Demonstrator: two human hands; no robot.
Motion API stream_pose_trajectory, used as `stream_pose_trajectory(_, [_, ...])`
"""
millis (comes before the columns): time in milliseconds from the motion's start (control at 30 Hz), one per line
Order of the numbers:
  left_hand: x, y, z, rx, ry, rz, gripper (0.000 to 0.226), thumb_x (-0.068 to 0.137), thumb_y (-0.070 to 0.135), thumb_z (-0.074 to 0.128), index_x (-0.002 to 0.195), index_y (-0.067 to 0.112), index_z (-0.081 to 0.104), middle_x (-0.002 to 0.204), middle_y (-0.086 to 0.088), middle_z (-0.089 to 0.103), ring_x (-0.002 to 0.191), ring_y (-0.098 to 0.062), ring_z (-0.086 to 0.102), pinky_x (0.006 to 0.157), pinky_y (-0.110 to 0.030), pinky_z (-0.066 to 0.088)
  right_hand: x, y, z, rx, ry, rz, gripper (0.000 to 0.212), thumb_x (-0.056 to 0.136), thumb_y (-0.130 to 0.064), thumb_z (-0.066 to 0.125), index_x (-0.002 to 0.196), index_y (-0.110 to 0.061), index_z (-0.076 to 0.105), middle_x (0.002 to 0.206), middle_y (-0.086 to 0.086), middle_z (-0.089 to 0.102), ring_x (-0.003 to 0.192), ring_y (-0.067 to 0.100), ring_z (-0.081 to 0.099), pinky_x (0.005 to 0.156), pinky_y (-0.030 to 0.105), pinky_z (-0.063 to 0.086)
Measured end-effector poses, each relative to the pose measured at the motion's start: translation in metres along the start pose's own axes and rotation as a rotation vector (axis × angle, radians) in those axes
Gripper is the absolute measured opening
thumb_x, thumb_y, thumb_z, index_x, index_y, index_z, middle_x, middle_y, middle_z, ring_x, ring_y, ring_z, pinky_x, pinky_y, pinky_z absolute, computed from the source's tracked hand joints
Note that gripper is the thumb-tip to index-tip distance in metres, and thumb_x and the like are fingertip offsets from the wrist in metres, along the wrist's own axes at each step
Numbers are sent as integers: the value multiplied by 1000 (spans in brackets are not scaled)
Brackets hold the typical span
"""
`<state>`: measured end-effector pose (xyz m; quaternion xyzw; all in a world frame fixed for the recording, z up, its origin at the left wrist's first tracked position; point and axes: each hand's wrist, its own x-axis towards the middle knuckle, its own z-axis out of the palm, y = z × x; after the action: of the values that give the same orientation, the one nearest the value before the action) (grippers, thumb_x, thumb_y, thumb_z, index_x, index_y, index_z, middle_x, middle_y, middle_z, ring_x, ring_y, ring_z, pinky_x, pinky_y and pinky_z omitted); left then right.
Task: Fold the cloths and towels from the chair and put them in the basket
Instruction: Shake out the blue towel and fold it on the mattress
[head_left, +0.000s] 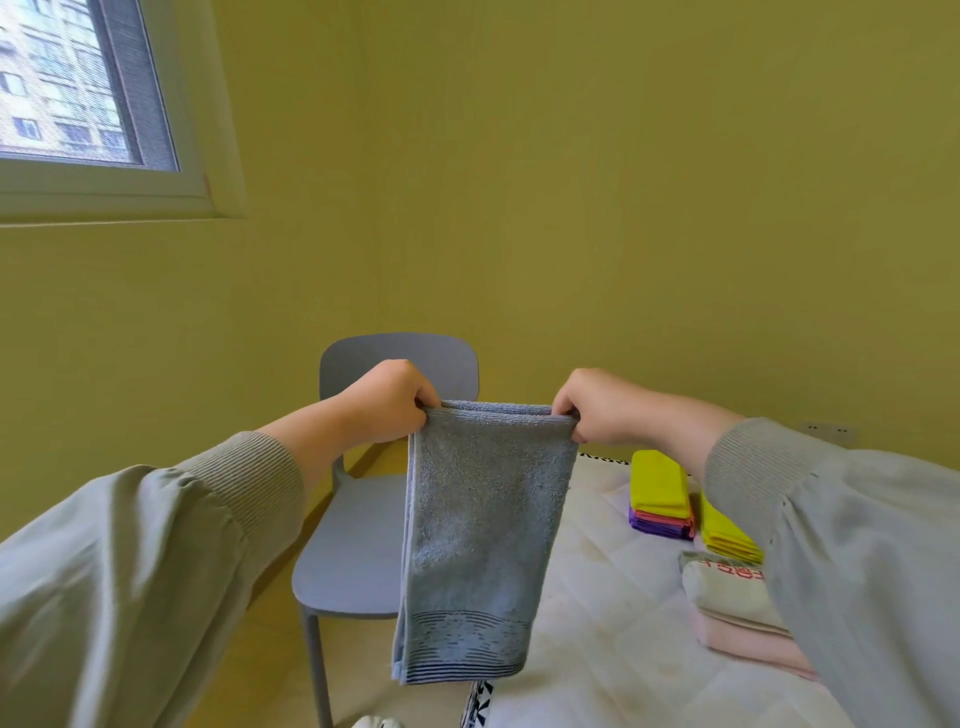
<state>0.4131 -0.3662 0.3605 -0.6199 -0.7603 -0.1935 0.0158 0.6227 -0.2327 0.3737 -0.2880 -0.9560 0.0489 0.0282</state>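
Observation:
A blue-grey towel (478, 540) with dark stripes near its lower end hangs doubled in the air in front of me. My left hand (389, 402) pinches its top left corner and my right hand (592, 408) pinches its top right corner, both at chest height. Behind the towel stands a grey-blue plastic chair (358, 551) with nothing visible on its seat. No basket is in view.
A white quilted mattress (613, 613) lies to the right. On it sit folded stacks: yellow, pink and purple cloths (660, 493), more yellow cloths (727, 530), and white and pink towels (737, 597). A yellow wall is behind and a window (78, 88) at upper left.

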Motion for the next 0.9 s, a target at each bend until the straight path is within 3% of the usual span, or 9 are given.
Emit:
stream_pose_trajectory(133, [1, -5, -2, 27, 2, 7, 25, 71, -9, 53, 79, 3, 73, 77, -13, 68, 65, -17, 47, 56, -23, 39, 2, 1, 2, 125, -5, 15, 4, 78, -2, 67, 77, -2, 71, 58, -1, 58, 50, 5, 48, 47, 14, 36])
stream_pose_trajectory(200, [2, -5, -3, 44, -5, 6, 27, 71, -8, 53, 81, 6, 74, 77, -11, 69, 66, -18, 51, 56, -24, 41, 4, 2, 2, 224, 12, 34, 11, 80, -5, 68, 72, 2, 70, 59, 3, 63, 49, 4, 52, 48, 11, 39])
stream_pose_trajectory(333, [-1, -6, -6, 45, -6, -14, 24, 71, -8, 52, 74, 5, 72, 67, -9, 64, 61, -18, 46, 50, -19, 33, 5, 4, -3, 262, 73, 45, 28, 81, -9, 69, 55, -9, 60, 47, -4, 52, 40, 1, 41, 40, 10, 29])
stream_pose_trajectory(467, [-2, -7, -9, 16, 32, -50, 22, 71, -7, 53, 72, 6, 71, 66, -10, 60, 60, -16, 40, 48, -15, 31, 4, 2, -6, 239, 128, 83, 12, 76, -7, 69, 69, 3, 68, 54, 6, 42, 49, 12, 32, 42, 19, 25])
stream_pose_trajectory(667, [-1, -1, -13, -12, 35, -149, 33, 74, -2, 53, 51, 21, 54, 54, 0, 45, 50, -13, 36, 45, -20, 28, 8, 0, -7, 263, 236, 109, 15, 76, -16, 71, 68, -4, 68, 55, 6, 45, 54, 15, 36, 50, 26, 28])
stream_pose_trajectory(767, [1, 0, -15, -62, 11, -202, 20, 76, 0, 51, 59, 8, 60, 54, -1, 43, 51, -16, 34, 46, -22, 27, 9, -1, -8, 222, 277, 115, 22, 78, -21, 71, 62, -9, 63, 54, 4, 46, 55, 16, 38, 50, 26, 29])
stream_pose_trajectory(900, [2, -4, -18, -109, -2, -179, 19, 78, -2, 52, 70, 6, 67, 61, -4, 50, 59, -17, 41, 50, -23, 32, 10, 3, -11, 247, 343, 117, 33, 77, -17, 72, 51, -20, 51, 52, -2, 47, 57, 15, 41, 50, 24, 30])
